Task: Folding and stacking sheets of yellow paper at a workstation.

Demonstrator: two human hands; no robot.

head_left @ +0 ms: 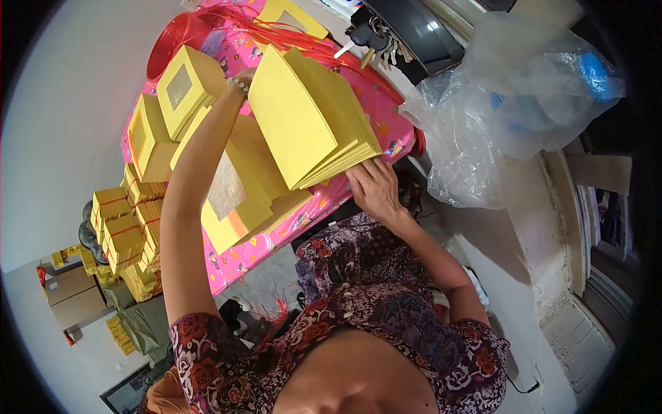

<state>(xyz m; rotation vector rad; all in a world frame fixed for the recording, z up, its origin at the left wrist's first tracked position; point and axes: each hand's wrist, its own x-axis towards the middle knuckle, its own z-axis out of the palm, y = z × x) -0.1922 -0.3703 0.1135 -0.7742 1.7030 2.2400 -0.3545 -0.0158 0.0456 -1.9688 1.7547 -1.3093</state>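
Observation:
A thick stack of yellow paper sheets [293, 114] stands tilted on the table, its leaves fanned apart along the top and right. My left hand [243, 77], with a beaded bracelet at the wrist, is at the stack's far left edge; its fingers go partly out of sight behind the paper. At the near right corner my right hand [376, 188] presses its fingers together against the lower edges of the sheets. Under and left of the stack lies a pile of yellow paper pieces [258, 183], the top one bearing a pale, shiny patch.
More yellow paper stacks [193, 90] stand at the table's far left. Red plastic strips [276, 31] and a red basin [176, 41] lie behind, on a pink patterned tablecloth [293, 224]. Keys [376, 41] and a clear plastic bag [476, 131] are right; tied yellow bundles [127, 228] stand left.

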